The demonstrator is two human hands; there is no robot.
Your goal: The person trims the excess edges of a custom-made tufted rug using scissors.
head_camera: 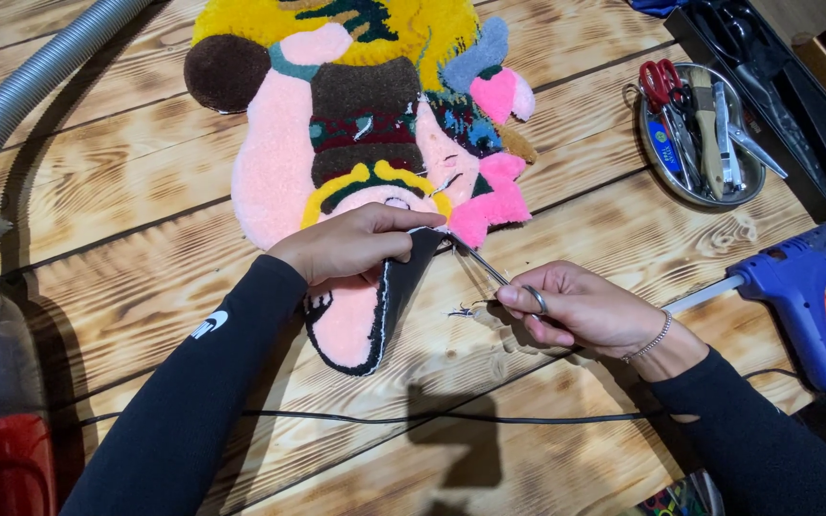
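Rug (365, 143), tufted in pink, yellow, brown and teal, lies flat on the plank table (126, 191) above both hands. Its lower edge, pink with a black border, is folded up so the dark backing shows just under the left fingers. The left hand (351, 244) rests on that fold, fingers together and curled, pinching the turned-up edge. The right hand (585, 311) sits just right of the fold, fingers closed through the loops of small scissors (489, 277); the blades point up-left and their tips reach the rug edge beside the left fingertips. How far the blades are parted I cannot tell.

Right of the right hand lies a blue glue gun (800, 287) with an orange trigger. Above it, a round metal tray (650, 153) holds red-handled scissors, a brush and a blue rectangular label. A black box (815, 115) with a small red-and-white label lies beyond. A grey hose (21, 86) runs far left of the left hand.
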